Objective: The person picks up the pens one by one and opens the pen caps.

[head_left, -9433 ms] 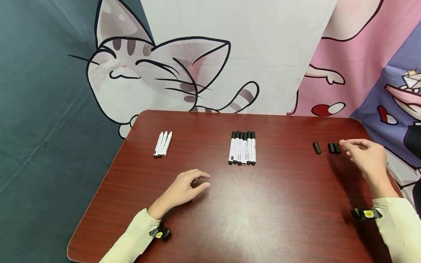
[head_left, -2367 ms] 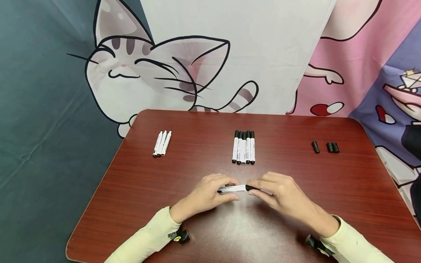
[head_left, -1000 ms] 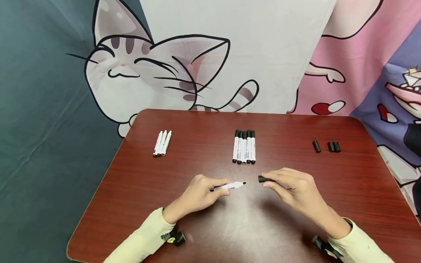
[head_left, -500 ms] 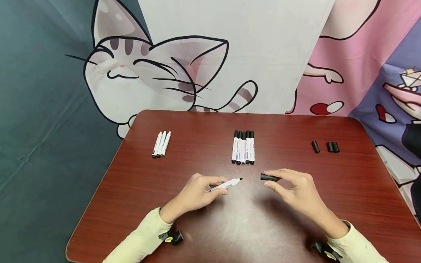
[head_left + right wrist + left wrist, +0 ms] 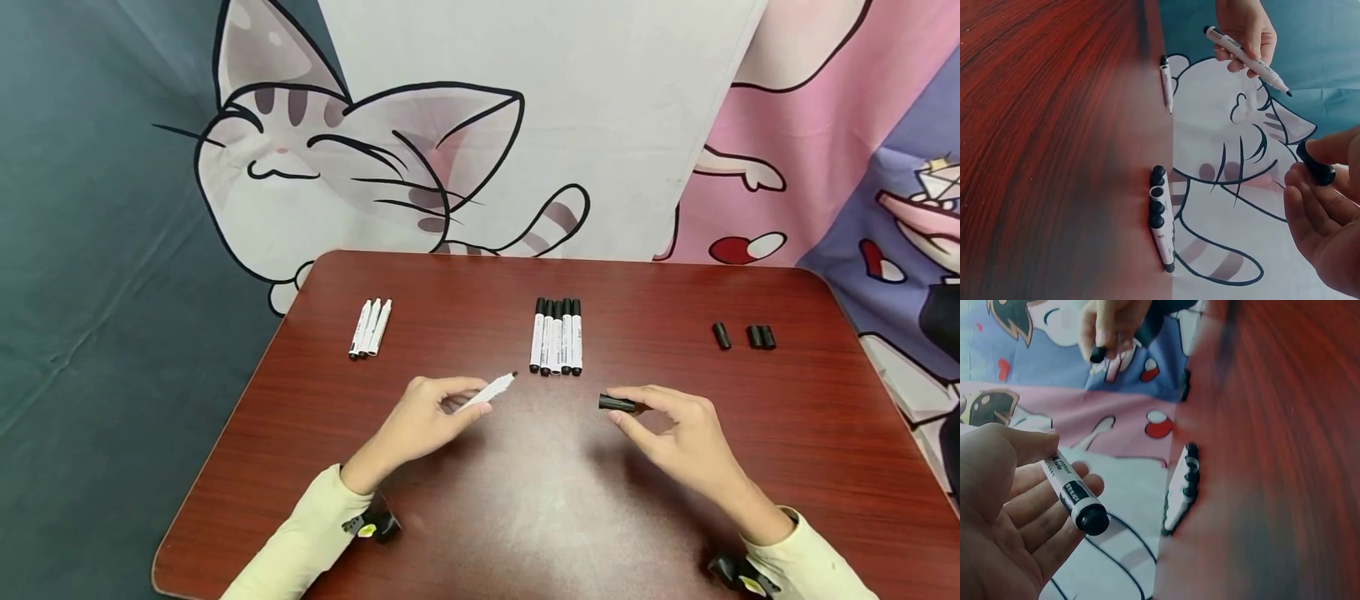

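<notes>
My left hand [image 5: 429,418] pinches an uncapped white marker [image 5: 489,391] between thumb and fingers, its black tip pointing up and right. In the left wrist view the marker's black end [image 5: 1093,520] faces the camera. My right hand [image 5: 686,435] pinches a black marker cap [image 5: 617,403] above the table, apart from the marker. Beyond the hands lies a row of several capped markers [image 5: 556,337]. Three uncapped markers [image 5: 370,328] lie side by side at the left. Over at the right are a single black cap [image 5: 722,336] and a pair of caps [image 5: 761,337].
All of this is on a reddish-brown wooden table [image 5: 525,517] with rounded corners. A cloth backdrop [image 5: 630,125] with cartoon cats hangs right behind the table's far edge. Each wrist wears a small black camera [image 5: 386,527].
A marker was taken from the middle row and its cap pulled off. In the last half second my left hand moved left with the marker, while my right hand stayed almost still with the cap.
</notes>
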`<state>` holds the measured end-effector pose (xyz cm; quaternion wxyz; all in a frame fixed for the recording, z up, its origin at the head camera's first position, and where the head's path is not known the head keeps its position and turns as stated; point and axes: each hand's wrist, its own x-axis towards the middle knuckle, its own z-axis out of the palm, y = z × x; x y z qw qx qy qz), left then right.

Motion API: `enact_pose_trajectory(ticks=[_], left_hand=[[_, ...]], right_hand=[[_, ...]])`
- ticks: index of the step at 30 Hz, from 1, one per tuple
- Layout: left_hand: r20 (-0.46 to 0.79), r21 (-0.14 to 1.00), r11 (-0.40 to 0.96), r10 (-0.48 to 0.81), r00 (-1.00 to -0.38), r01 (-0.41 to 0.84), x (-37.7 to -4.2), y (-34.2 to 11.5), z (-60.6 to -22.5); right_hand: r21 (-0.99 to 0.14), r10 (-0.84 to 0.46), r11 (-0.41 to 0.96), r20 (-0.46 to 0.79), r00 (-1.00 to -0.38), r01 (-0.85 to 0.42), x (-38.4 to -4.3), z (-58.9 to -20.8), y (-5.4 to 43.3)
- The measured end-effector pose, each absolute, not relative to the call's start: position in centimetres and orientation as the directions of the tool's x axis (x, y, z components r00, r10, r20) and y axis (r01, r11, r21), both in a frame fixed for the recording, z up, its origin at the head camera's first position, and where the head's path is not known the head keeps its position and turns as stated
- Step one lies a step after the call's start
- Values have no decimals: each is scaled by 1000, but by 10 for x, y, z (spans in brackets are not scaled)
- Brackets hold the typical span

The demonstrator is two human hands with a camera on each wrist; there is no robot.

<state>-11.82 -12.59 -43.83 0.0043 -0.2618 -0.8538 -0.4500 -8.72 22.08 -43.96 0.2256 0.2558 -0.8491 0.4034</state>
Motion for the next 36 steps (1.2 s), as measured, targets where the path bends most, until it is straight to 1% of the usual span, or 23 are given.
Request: enact_pose_trajectory(ticks=[7,14,19,23,29,36], left_hand=[[303,772,459,341,-890,440,-139,-149,-434],[309,745,542,233,-922,387,-160,-180,-422],[281,744,592,144,-949,310,-175,-203,-419],[261,757,598,91,-961,262,-186,-221,-422],[254,745,629,39,-966,221,-203,-250,-429],[189,756,642,-21,-982,132,-224,-277,-442]], right_hand=[[-581,-238,572,557,-796,-578,-86,-441,222],[-603,-227,587,518,-825,-541,-85,-442,224],[-612,-224,581,514,-828,-537,-84,-444,224],[-624,-222,585,490,-843,-517,-84,-445,224],[-618,-221,590,496,-840,-519,-84,-446,225],[-602,-227,592,513,-828,-535,-82,-450,226]])
